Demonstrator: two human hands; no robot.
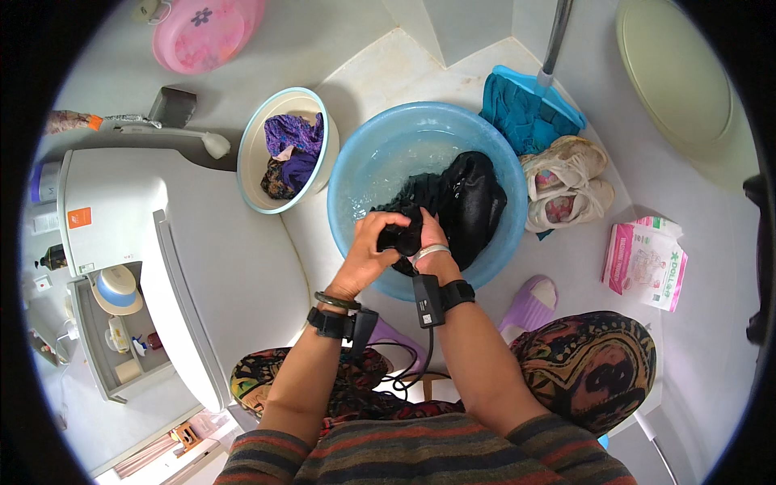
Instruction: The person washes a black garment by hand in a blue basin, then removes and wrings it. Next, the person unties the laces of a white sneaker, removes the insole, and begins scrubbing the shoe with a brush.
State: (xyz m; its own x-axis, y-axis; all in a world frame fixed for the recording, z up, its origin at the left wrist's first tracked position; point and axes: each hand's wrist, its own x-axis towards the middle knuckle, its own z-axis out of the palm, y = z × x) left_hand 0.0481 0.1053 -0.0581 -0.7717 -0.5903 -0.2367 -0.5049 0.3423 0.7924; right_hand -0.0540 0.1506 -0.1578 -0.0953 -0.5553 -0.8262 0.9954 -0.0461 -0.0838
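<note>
A wet black garment [473,206] lies bunched in a blue basin [356,137] of water, its right part bulging above the surface. Over the near left part of the basin, my left hand [370,246] curls its fingers around a fold of the black cloth. Close beside it, my right hand [431,242] grips the same fold from the right, its thumb and palm against the fabric. The fingertips of both hands are partly hidden by the cloth. A bangle and a black strap circle each wrist.
Left of the basin stands a cream bowl [250,153] with purple and patterned clothes. To the right are a blue mop [525,113], white shoes [566,186] and a pink-white box [647,263]. A white washing machine [234,267] stands at left; purple slippers [529,303] are below.
</note>
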